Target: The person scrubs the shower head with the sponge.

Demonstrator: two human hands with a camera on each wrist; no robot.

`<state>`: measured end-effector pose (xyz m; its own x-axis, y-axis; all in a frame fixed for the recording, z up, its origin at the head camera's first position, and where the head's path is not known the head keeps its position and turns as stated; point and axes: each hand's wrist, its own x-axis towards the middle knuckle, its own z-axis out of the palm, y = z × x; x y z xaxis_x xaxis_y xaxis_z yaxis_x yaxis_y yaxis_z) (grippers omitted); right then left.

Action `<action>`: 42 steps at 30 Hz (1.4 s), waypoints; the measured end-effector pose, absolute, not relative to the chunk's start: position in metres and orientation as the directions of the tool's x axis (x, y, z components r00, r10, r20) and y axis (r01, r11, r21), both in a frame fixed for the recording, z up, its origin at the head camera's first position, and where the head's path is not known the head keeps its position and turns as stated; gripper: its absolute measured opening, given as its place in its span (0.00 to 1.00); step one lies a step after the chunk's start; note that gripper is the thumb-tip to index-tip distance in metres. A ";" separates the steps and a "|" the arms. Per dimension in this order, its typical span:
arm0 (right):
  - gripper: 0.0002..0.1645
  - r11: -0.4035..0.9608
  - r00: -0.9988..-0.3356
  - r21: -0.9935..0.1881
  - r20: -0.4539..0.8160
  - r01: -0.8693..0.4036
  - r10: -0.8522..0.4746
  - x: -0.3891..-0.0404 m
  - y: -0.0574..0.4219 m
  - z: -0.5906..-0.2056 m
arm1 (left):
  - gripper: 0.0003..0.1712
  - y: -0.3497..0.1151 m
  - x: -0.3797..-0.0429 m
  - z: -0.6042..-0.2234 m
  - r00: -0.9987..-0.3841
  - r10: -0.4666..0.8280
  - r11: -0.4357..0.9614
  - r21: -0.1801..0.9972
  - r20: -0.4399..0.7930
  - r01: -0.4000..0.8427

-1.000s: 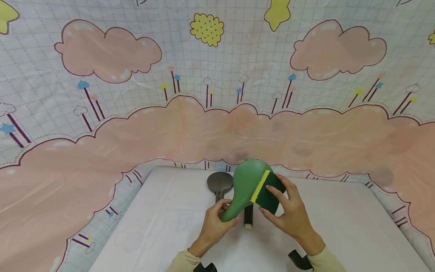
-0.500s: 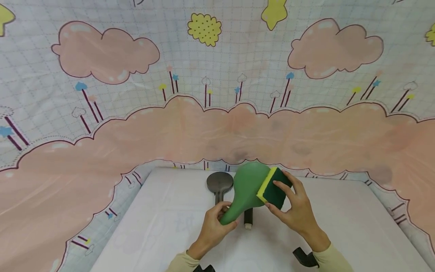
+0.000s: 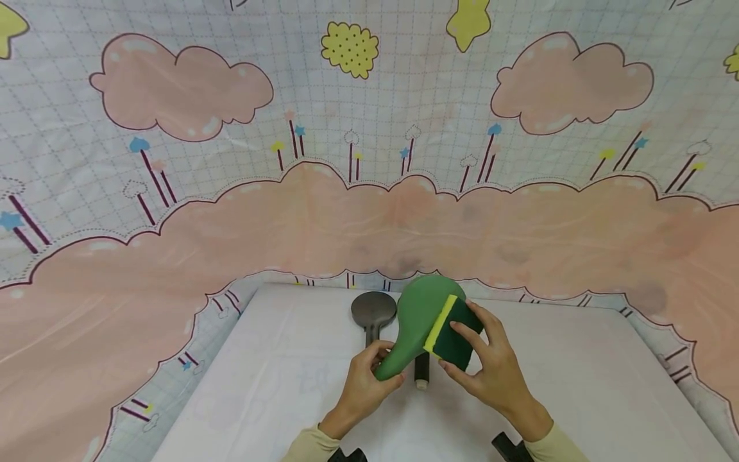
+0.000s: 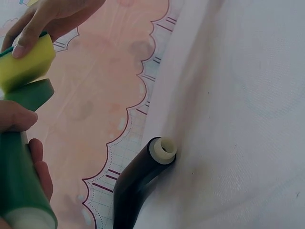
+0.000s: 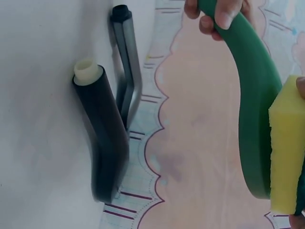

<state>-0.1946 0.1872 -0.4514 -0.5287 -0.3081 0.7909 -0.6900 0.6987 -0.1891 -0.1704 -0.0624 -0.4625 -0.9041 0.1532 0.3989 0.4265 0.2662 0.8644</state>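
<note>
Slipping seems the likeliest trouble: a person's left hand (image 3: 364, 385) curls its fingers round only the narrow handle of what looks like a green shower head (image 3: 417, 314), so a hard push from the sponge (image 3: 460, 335) could twist the broad end and lever it loose, perhaps onto the black-handled piece (image 3: 422, 373) below. The right hand (image 3: 499, 375) pinches the sponge between thumb and fingers, so a hasty stroke might spring that free too. The green shower head is held up over the white table (image 3: 277, 372), its rounded end pointing away from the person. Smooth and plain green, it swells from a curved handle, with a pale tip visible in the left wrist view, and the sponge's yellow side touches it.
</note>
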 end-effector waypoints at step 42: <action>0.39 0.692 -0.590 -0.248 0.744 -0.678 -0.313 -0.200 0.202 -0.434 | 0.20 -0.066 -0.187 -0.495 -0.884 0.406 0.026 0.964 0.231 0.264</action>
<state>-0.1999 0.2024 -0.4344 -0.5905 -0.3126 0.7440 -0.6783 0.6918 -0.2477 -0.1869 -0.0664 -0.4955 -0.8842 0.4059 0.2310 0.2637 0.0256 0.9643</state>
